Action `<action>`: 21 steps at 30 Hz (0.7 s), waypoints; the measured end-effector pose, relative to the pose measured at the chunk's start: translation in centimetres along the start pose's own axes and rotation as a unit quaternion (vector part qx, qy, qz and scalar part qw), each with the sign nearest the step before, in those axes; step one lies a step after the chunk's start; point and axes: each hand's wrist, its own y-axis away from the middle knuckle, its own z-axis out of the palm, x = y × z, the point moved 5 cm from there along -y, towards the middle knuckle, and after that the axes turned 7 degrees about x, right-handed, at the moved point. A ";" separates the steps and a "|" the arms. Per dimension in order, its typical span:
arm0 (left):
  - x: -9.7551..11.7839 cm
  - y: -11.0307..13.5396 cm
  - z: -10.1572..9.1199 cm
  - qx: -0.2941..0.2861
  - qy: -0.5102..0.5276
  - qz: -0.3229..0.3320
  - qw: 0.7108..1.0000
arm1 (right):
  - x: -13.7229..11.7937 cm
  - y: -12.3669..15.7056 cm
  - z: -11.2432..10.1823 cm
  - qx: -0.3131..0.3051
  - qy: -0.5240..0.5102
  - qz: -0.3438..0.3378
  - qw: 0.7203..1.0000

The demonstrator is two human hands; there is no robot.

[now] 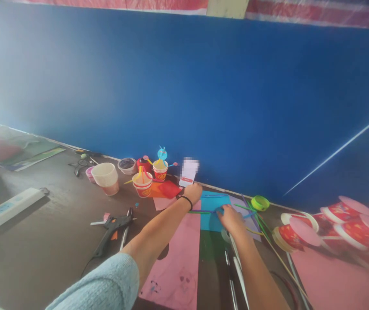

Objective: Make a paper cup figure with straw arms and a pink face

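Observation:
My left hand [193, 193], with a dark band at the wrist, is curled closed just in front of a propped phone [187, 173]. Its fingertips are turned away, so anything in them is hidden. My right hand [231, 217] has its fingers bent down and together over a blue sheet [208, 221]. Something small and blue or purple shows at those fingertips, too blurred to name. Thin coloured sticks [215, 196], perhaps pipe cleaners, lie across the sheet. A pink sheet [181, 249] with smudges extends below my left forearm.
A black glue gun [111, 232] lies left of my arm. Behind it stand stacked paper cups [106, 174] and two decorated cups [143, 186]. Green tape [260, 203] sits at right, near red cups with pink discs [300, 232]. A power strip [10, 211] is far left; a blue wall [184, 86] rises behind.

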 end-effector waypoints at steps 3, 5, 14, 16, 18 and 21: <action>0.3 -0.2 -1.1 0.033 0.051 -0.005 0.998 | 0.0 0.1 -0.1 0.011 -0.008 0.014 1.000; 0.6 -0.5 -1.9 0.050 0.095 -0.005 0.994 | 0.0 0.0 -0.1 0.016 -0.011 0.025 0.999; 3.2 -0.8 -4.1 0.022 0.273 0.040 0.961 | 0.4 -0.9 0.0 0.031 -0.028 0.060 0.997; 4.2 -0.7 -4.5 0.019 0.293 0.051 0.955 | 0.9 -0.9 -0.2 0.042 -0.030 0.065 0.997; 5.1 -0.7 -5.1 0.021 0.308 0.060 0.949 | 1.8 -0.9 -0.4 0.054 -0.031 0.068 0.996; 6.1 -0.7 -6.3 0.036 0.319 0.072 0.944 | 3.4 -0.8 -1.0 0.067 -0.039 0.068 0.995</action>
